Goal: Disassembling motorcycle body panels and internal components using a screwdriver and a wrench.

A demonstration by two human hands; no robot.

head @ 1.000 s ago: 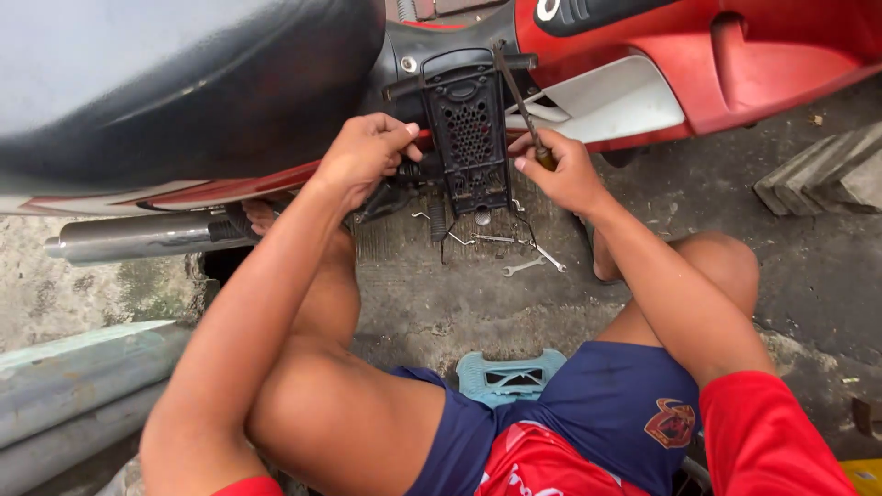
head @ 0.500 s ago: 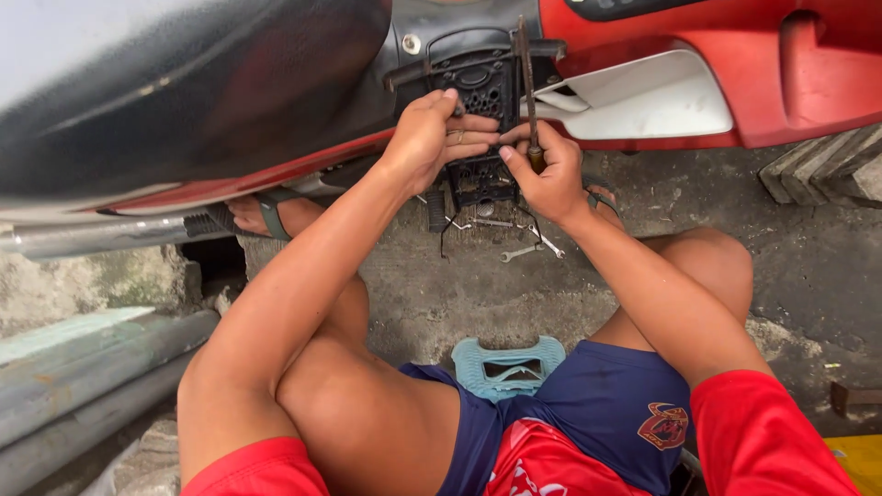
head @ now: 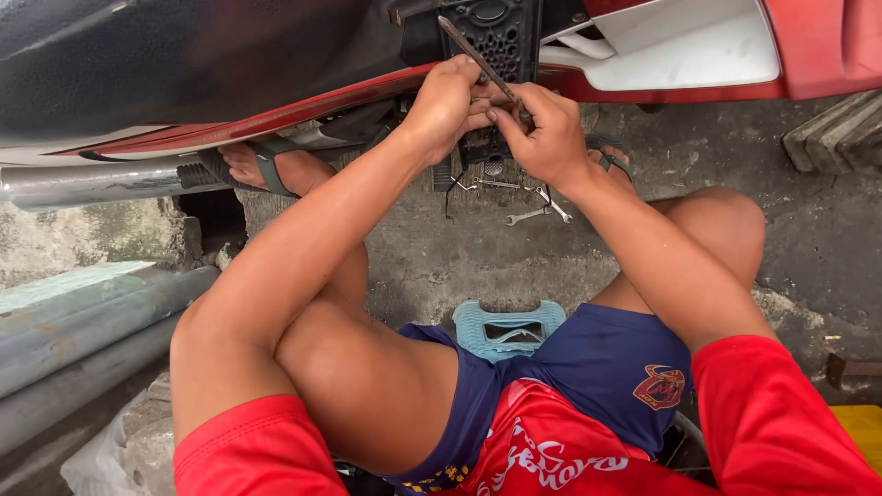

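Note:
I sit low beside a red and black motorbike [head: 808, 46]. A black grilled plastic cover [head: 501, 37] hangs under its body. My left hand [head: 447, 106] is closed against the lower edge of that cover. Touching it, my right hand [head: 547, 133] grips a long thin metal tool [head: 473, 55] that slants up to the left across the cover. Both hands meet just below the grille, and what lies under the fingers is hidden.
Several spanners [head: 533, 213] lie on the concrete floor beneath my hands. A light blue plastic stool [head: 508, 328] shows between my knees. A silver exhaust pipe [head: 83, 184] runs along the left, with grey pipes [head: 73, 331] below it. Concrete blocks [head: 841, 133] sit at the right.
Both hands have drawn together at the bottom of the grilled cover. The tool in my right hand now slants up across the grille. The view has moved closer and lower.

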